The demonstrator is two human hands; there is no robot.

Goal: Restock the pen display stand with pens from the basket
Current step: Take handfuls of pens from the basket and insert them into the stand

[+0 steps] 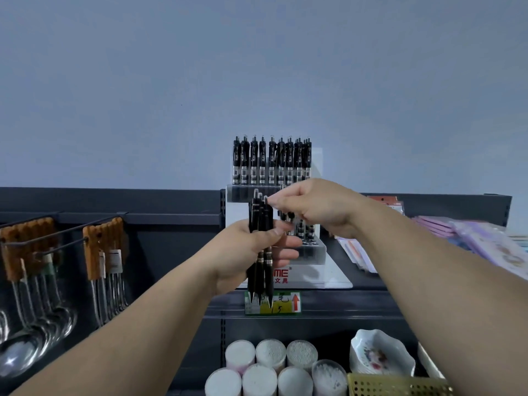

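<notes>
- Ladles (40,332) hang on wall hooks at far left, well apart from the work and no part of the job.
- Left hand (243,252) has fingers and thumb wrapped round a bundle of pens (258,224), held upright with tips down and clicker ends up. Judged a ready stock, held just in front of the stand so each pen has little way to go.
- The pens all look alike: slim black barrels, metal tips, a pale band part-way down.
- Right hand (317,208) comes in from the right. Thumb and forefinger pinch the clicker end of the end pen (268,218) on the bundle's right side, other fingers curled. Probably singling one out to slot in.
- Stand (314,254) is clear stepped plastic on the shelf, just behind both hands. Its top row (271,161) looks full, pens upright side by side. The lower row is mostly hidden by the hands; a few pens show at its right, but gaps cannot be counted.
- Basket (400,387), gold mesh, sits at bottom right beside tubs of cotton swabs (271,364). Its contents are out of view.
</notes>
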